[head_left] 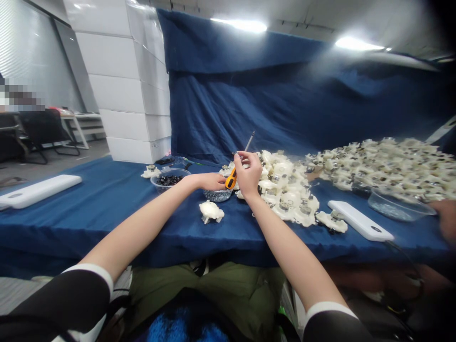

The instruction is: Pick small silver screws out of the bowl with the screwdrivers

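My right hand point(248, 173) grips an orange-handled screwdriver point(231, 179), its thin metal shaft pointing up and away. The fingertips of my left hand point(210, 181) reach the handle's lower end from the left. Beneath my left hand stands a clear bowl of small silvery screws point(217, 194). To the right of my right wrist lies a heap of white plastic parts with metal inserts point(285, 190). One loose white part point(211, 211) lies in front of my hands. A clear tub of black pieces point(167, 180) sits further left.
A blue cloth point(107, 209) covers the table. A larger heap of white parts point(384, 166) lies at the right, beside a clear bowl point(395, 206). White power banks point(39, 191) point(359, 219) lie on both sides. Another person's hand point(447, 218) enters at the right edge.
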Available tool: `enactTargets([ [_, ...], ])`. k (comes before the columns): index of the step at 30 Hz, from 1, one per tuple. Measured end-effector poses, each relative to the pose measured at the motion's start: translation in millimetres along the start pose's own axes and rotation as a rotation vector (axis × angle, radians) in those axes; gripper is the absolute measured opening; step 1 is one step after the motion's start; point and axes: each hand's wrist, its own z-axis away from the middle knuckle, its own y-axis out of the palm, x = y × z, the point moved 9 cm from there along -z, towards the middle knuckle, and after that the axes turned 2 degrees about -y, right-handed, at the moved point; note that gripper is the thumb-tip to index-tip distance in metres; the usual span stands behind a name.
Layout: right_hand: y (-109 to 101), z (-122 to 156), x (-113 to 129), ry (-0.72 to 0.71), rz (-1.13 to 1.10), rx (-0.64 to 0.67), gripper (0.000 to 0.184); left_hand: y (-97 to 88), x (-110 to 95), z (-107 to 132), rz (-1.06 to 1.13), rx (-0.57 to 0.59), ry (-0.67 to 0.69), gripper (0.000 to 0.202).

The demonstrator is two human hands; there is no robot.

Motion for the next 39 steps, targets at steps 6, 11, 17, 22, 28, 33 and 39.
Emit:
enactTargets([
  [6, -0.6, -0.4, 1.3, -0.004, -0.006, -0.006, 0.020, -3.5, 2.9, 3.5, 0.014, -0.019, -0.073, 0.041],
  [11, -0.7, -0.6, 1.8, -0.001, -0.001, -0.003, 0.021, -4.5, 2.6, 6.8, 0.055, -0.025, -0.104, 0.043],
  [17, -0.4, -0.3, 2.8, -0.008, 0.017, 0.004, 0.020, -1.8, 1.4, 9.8, 0.018, 0.024, -0.160, 0.045],
  [22, -0.1, -1.1, 2.1, 0.000, 0.007, 0.006, 0.021, -0.9, 3.3, 9.7, 0.019, 0.029, -0.169, 0.042],
  [28, -0.6, -1.6, 3.4, 0.001, 0.001, 0.006, 0.020, -2.8, 3.7, 11.2, 0.040, 0.011, -0.182, 0.036],
  [33, -1.0, -1.3, 4.1, -0.008, 0.012, 0.003, 0.019, -3.7, 0.4, 11.0, 0.074, -0.005, -0.116, 0.035],
  [39, -0.9, -1.2, 4.1, -0.009, 0.018, 0.003, 0.020, -2.6, -1.0, 10.7, 0.075, 0.002, -0.097, 0.042],
])
